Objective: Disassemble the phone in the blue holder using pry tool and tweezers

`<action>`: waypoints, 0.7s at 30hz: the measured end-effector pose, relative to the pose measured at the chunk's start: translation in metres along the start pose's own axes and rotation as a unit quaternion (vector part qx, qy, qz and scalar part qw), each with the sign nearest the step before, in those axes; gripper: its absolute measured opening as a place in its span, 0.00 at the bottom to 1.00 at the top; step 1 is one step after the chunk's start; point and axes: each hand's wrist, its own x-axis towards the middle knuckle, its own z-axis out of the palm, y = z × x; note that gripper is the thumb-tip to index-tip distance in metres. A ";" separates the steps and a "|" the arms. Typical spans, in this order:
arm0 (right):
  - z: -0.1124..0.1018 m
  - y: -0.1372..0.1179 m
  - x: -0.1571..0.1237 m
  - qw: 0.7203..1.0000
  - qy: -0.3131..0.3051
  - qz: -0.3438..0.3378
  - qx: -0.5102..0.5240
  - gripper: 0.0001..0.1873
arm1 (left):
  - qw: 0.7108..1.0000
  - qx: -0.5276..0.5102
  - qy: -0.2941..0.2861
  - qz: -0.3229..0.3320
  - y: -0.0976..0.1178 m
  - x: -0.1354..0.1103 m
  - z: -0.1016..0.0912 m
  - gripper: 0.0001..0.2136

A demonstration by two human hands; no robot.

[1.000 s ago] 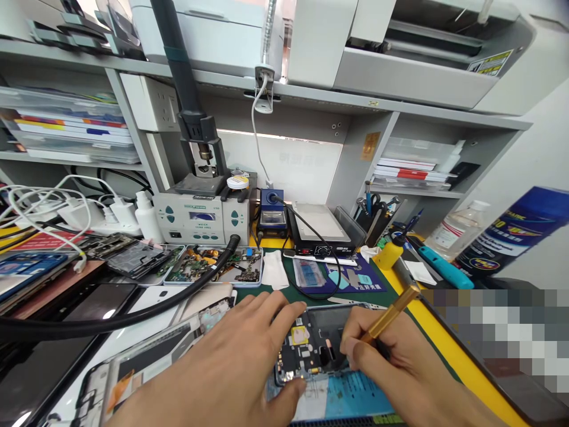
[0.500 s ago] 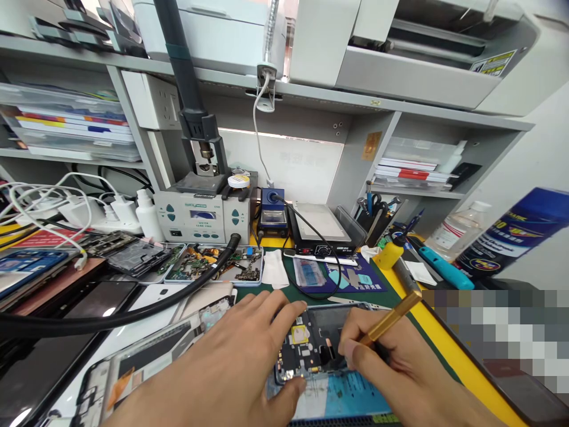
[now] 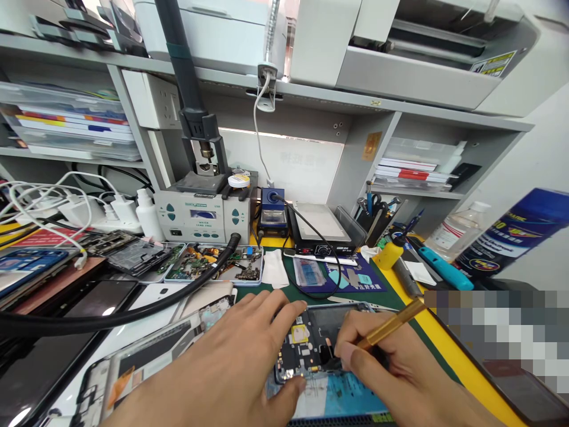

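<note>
An opened phone [image 3: 306, 332], its dark inner board and a yellow-edged square part showing, lies on a blue-and-white mat [image 3: 320, 396]. My left hand [image 3: 249, 344] grips the phone's left end, with the fingers over the far edge and the thumb at the near edge. In my right hand [image 3: 368, 356] is a slim gold-handled tool [image 3: 393, 323], pinched like a pen and leaning up to the right. Its working end is down in the phone near the lower edge, mostly hidden by my fingers, so I cannot tell what kind of tip it has.
A tray of small circuit parts [image 3: 213, 264] stands before the hot air station [image 3: 202, 216]. Its black hose [image 3: 133, 320] crosses phones on the left. A heating plate [image 3: 324, 225], a yellow bottle [image 3: 389, 256] and a teal-handled tool [image 3: 447, 268] lie beyond my hands.
My right hand has shifted slightly left and down over the phone, and the gold handle leans a little lower. My left hand and the phone stay put.
</note>
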 end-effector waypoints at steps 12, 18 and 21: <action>0.002 0.001 -0.003 0.999 0.021 -0.028 -0.028 0.13 | 1.000 -0.013 -0.009 -0.008 0.001 0.003 -0.001 0.33; 0.004 0.001 -0.003 0.996 0.039 -0.050 -0.056 0.13 | 1.000 -0.013 -0.004 0.001 0.000 0.002 -0.001 0.32; 0.005 0.001 -0.002 0.995 0.045 -0.058 -0.074 0.13 | 1.000 -0.011 -0.008 0.000 0.000 0.001 -0.001 0.33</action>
